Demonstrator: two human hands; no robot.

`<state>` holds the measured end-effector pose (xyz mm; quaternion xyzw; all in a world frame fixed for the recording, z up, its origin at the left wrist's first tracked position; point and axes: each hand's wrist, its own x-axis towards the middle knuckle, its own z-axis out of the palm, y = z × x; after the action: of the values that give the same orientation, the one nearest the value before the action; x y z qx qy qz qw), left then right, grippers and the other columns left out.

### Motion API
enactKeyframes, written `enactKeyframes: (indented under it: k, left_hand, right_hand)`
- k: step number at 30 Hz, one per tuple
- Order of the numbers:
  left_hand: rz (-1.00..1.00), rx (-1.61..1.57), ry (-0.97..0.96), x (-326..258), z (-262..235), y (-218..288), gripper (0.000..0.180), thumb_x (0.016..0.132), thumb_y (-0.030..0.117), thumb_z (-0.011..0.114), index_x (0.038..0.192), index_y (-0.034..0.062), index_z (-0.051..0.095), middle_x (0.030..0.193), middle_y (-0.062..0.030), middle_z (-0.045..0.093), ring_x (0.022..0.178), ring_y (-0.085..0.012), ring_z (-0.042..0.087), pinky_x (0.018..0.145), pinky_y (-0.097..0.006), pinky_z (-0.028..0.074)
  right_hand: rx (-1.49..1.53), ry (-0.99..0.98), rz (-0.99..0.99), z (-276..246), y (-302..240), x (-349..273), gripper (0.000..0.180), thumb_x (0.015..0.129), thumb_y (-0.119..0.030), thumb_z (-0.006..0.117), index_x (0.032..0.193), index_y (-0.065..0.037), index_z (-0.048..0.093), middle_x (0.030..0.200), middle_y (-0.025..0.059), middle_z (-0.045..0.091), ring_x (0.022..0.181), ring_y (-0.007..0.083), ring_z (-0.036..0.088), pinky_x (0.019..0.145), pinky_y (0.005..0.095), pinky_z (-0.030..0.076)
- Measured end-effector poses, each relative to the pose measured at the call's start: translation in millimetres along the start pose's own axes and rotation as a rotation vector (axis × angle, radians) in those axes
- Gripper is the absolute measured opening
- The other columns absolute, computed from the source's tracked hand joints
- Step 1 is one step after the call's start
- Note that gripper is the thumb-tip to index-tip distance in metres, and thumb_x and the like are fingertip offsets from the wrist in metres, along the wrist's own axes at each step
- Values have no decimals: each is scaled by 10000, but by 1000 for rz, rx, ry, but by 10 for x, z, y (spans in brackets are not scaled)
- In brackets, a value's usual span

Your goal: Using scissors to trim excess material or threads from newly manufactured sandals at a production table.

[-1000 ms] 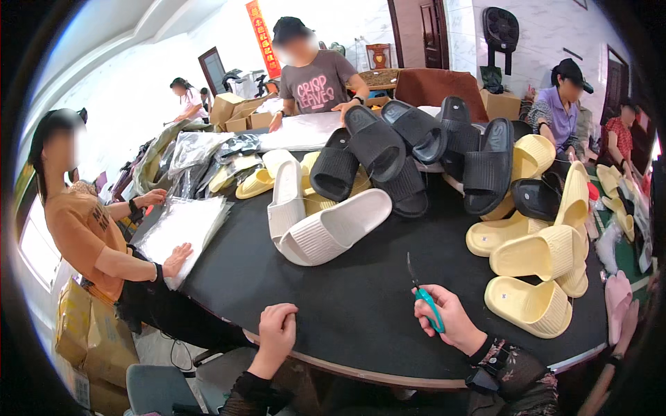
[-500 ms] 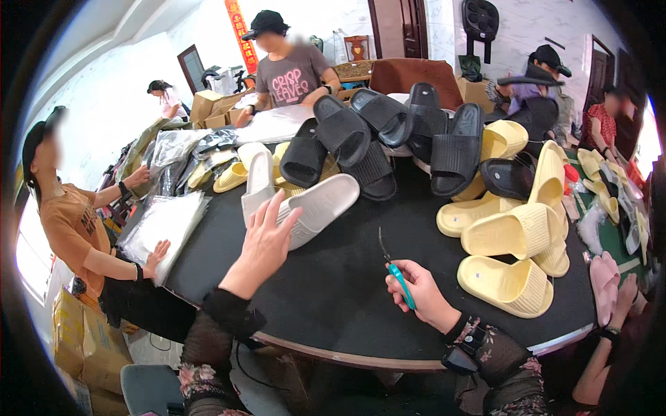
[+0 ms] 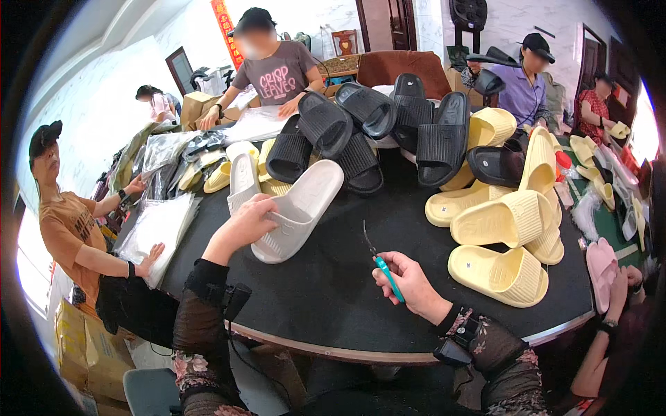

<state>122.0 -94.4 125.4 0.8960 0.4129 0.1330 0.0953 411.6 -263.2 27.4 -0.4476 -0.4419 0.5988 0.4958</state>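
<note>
My left hand (image 3: 243, 225) is closed on the strap edge of a light grey slide slipper (image 3: 313, 191), whose toe end tilts toward me on the black table. Its thumb and fingers pinch the band. A second grey slipper (image 3: 241, 179) stands behind that hand. In my right hand (image 3: 416, 286) is a slim trimming tool (image 3: 388, 279) with a teal handle and a thin, curved dark blade pointing up and away. The blade touches nothing. Right of this hand lie pale yellow slippers (image 3: 496, 274), stacked; black ribbed slippers (image 3: 440, 149) are heaped beyond.
The black tabletop (image 3: 326, 298) has a curved near edge. Clear plastic bags (image 3: 159, 229) lie at left, beside a person in an orange shirt (image 3: 73, 236). Several others work around the tables. A pink slipper (image 3: 601, 270) is by another person's hands at the right edge.
My left hand has come down from hovering open over the grey slipper and closed on its strap; the slipper's near end has come closer. The right hand still holds the tool.
</note>
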Motion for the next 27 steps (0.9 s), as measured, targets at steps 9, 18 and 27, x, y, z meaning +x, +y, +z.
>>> enactKeyframes:
  k: [9,18,27]
  left_hand:
    - [-169,-804,55,-237,-182,-212,227,768,23,629,991,14,587,882,-15,601,843,-108,588,765,-244,470]
    - [-261,-514,313,86,75,-842,249,832,171,622,1023,15,592,847,-41,606,765,-133,562,695,-257,441]
    - [-369,344,202,219,174,-877,433,860,473,529,1150,159,600,1203,-163,547,1270,-362,360,989,-506,286]
  right_hand:
    - [-16,8,5,16,-6,6,420,872,-208,635,1176,36,478,789,26,575,569,47,521,415,175,403]
    - [-8,-20,18,56,16,40,432,860,-225,652,1165,29,484,765,17,570,568,45,519,427,181,408]
    - [-62,-26,36,-26,-6,28,452,860,-241,652,1179,28,479,767,15,577,575,46,519,438,184,408]
